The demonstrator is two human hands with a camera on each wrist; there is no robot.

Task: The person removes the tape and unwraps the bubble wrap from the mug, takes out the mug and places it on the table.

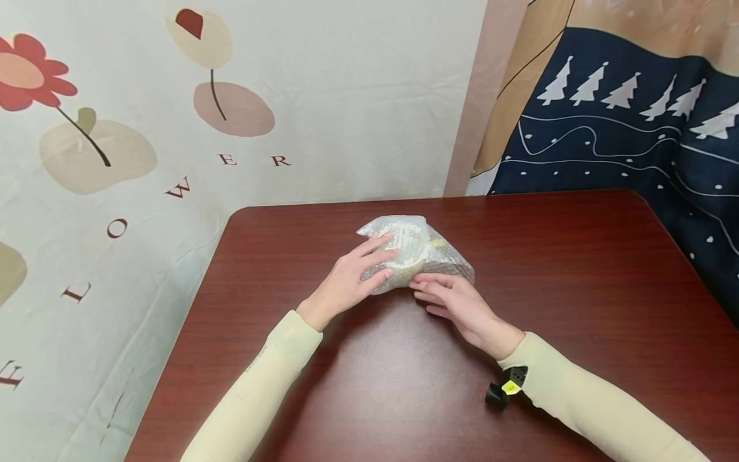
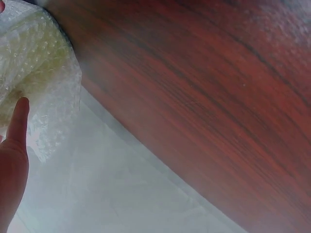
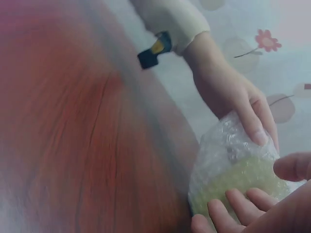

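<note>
We see bubble-wrapped bundle on wood-grain tabletop — long axis slanting far left to near right; left hand nearer, straight spread fingers laid over its left side; right hand at near edge, bundle beyond loosely extended fingers — whether touching, we cannot tell

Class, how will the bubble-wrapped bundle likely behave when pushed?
The bubble-wrapped bundle will probably flex at its crumpled edges. Its pointed corners would likely hinder rolling. Its glossy surface may slide on the smooth table.
</note>
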